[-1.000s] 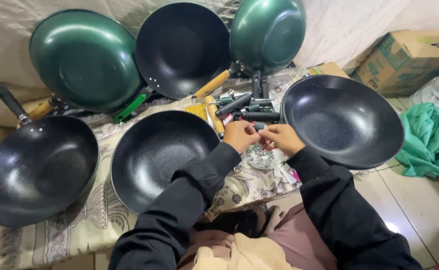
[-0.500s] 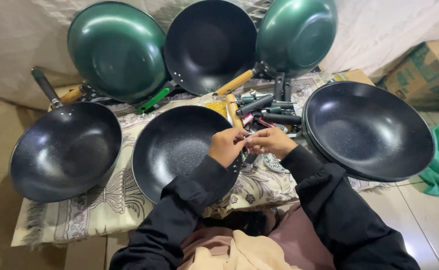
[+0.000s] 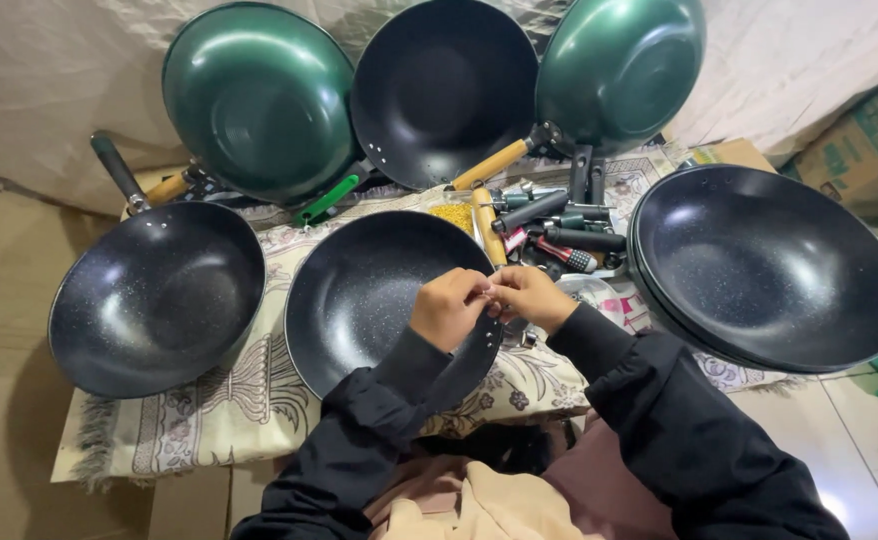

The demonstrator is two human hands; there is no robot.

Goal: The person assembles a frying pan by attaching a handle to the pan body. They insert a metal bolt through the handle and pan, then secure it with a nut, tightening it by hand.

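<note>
— What have your hands got hold of?

— My left hand [image 3: 449, 308] and right hand [image 3: 527, 296] meet fingertip to fingertip over the near rim of the middle pan [image 3: 369, 300]. They pinch something tiny between them; it is too small for me to tell what. Both sets of fingers are curled in tight, not loose.

— And that pan?

— Round, deep, black with a fine pale speckle, matte inside. It lies flat on the patterned cloth [image 3: 249, 400], cream with a dark floral print and a fringe at its left end. Small rivet holes show on the pan's rim just under my left hand.

— What sits around it?

— A handled speckled pan [image 3: 159, 295] to the left, and a stack of wide black pans [image 3: 769, 265] to the right. Behind, two glossy green pans [image 3: 259, 100] [image 3: 624, 70] lean upright with a black pan [image 3: 444, 90] between them. A heap of loose handles [image 3: 549, 220], black, wooden and green, lies just beyond my fingers.

— Any packaging?

— A brown cardboard box [image 3: 864, 145] with green print at the far right, and a small clear packet [image 3: 454, 215] of yellow bits beside the handles
</note>
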